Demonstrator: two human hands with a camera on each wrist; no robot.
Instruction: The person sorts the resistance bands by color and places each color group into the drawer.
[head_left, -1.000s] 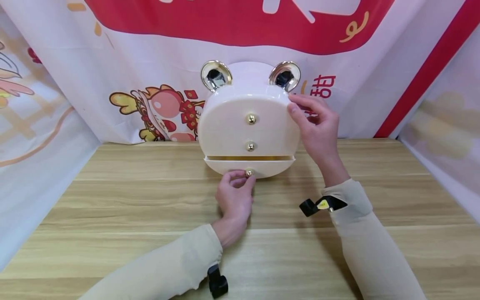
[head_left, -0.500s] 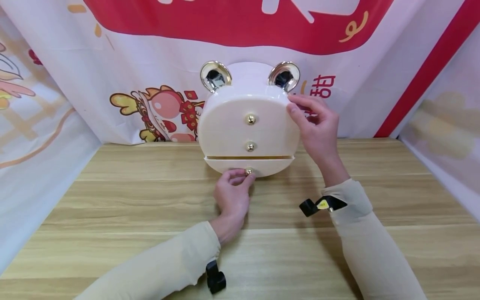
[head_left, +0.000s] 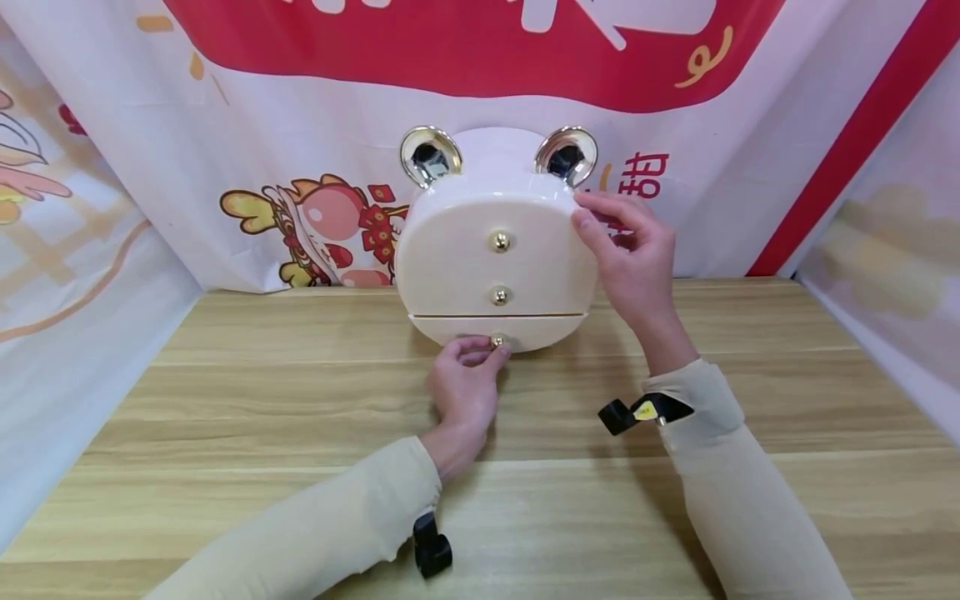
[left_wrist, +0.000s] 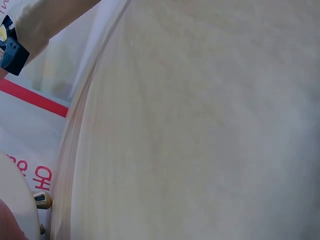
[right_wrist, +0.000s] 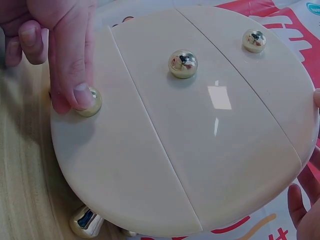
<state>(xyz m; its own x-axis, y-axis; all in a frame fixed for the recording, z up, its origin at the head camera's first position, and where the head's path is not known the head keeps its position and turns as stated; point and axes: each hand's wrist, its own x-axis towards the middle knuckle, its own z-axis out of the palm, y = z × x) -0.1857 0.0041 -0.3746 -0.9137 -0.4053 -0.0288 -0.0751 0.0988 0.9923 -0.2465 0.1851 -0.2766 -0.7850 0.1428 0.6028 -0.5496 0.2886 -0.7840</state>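
Note:
In the head view, a cream-white drawer box [head_left: 450,250] with round gold eye-like ornaments on top stands at the back of the table. Its rounded front carries three gold knobs, one above another. My left hand [head_left: 465,387] pinches the lowest gold knob [right_wrist: 93,109] between thumb and fingers. The bottom drawer [head_left: 543,332] sits nearly flush, a thin dark line along its top edge. My right hand [head_left: 637,258] touches the box's upper right side with thumb and index fingertips; its other fingers bend behind. In the right wrist view, the right fingers [right_wrist: 295,202] show beside the box's edge.
A wood-grain table [head_left: 247,400] extends around the box. Directly behind hangs a white and red printed cloth [head_left: 315,125], and more cloth closes both sides. Black wrist cameras are strapped at both sleeves. The left wrist view shows mostly tabletop [left_wrist: 190,125].
The bottom drawer has slid inward, its wide gap narrowing to a thin line. My left hand has moved slightly away with the knob; my right hand keeps its place on the box.

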